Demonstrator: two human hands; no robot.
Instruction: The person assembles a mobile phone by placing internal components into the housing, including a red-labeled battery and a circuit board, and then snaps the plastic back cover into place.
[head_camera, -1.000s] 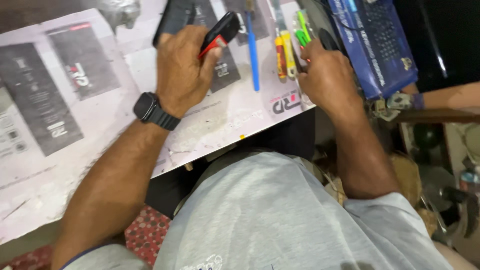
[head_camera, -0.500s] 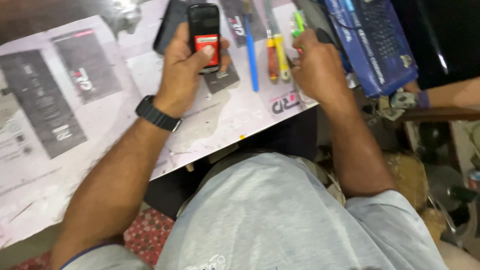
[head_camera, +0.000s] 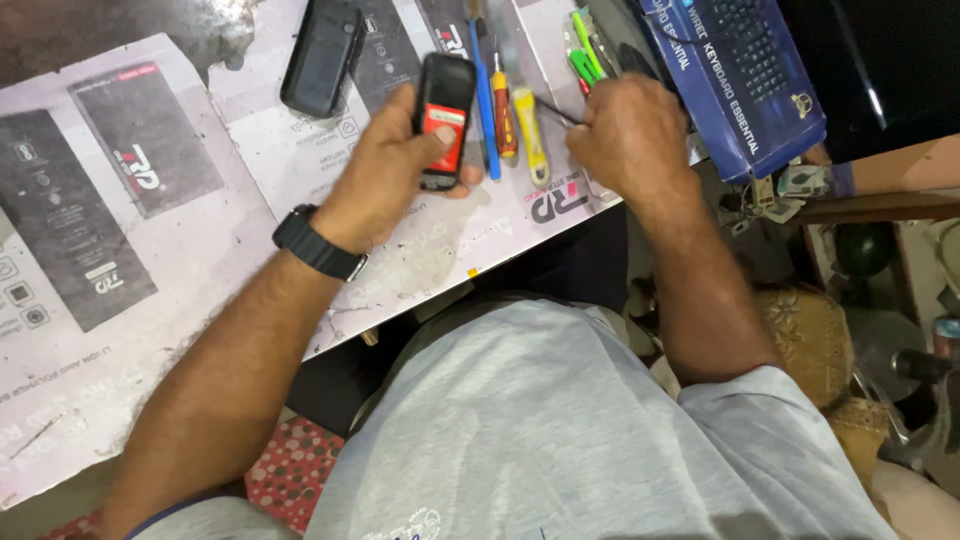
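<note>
Since half a second ago the left hand (head_camera: 385, 175) has tilted the small black phone with a red battery (head_camera: 444, 120) slightly rightward above the paper-covered surface (head_camera: 190, 250), fingers clasped around it, while the right hand (head_camera: 625, 135) stays clenched on a thin dark tool (head_camera: 556, 110).

The left hand (head_camera: 385, 170) turned the phone (head_camera: 443, 120) upright, red face showing.

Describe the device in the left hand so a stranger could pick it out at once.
On the white printed work surface, find the left hand with the black wristwatch. It grips a small black phone with a red panel. The other black device lies untouched and has no red.
</note>
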